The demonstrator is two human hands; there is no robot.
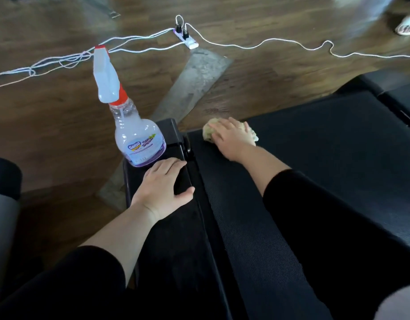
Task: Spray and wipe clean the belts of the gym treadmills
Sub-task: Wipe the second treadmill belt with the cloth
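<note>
Belt (315,146) end beneath right hand (231,137)

- The spray bottle (134,135) stands upright on the far end of the treadmill's left side rail (171,227).
- The left hand (162,183) rests on that rail, just nearer than the bottle.
- Right of the rail, on the belt (326,144), lies a cloth (209,132) under the right hand (231,137).
- Beyond the treadmill, a power strip (186,38) lies on the floor (49,125), its cords (268,41) trailing left and right.
</note>
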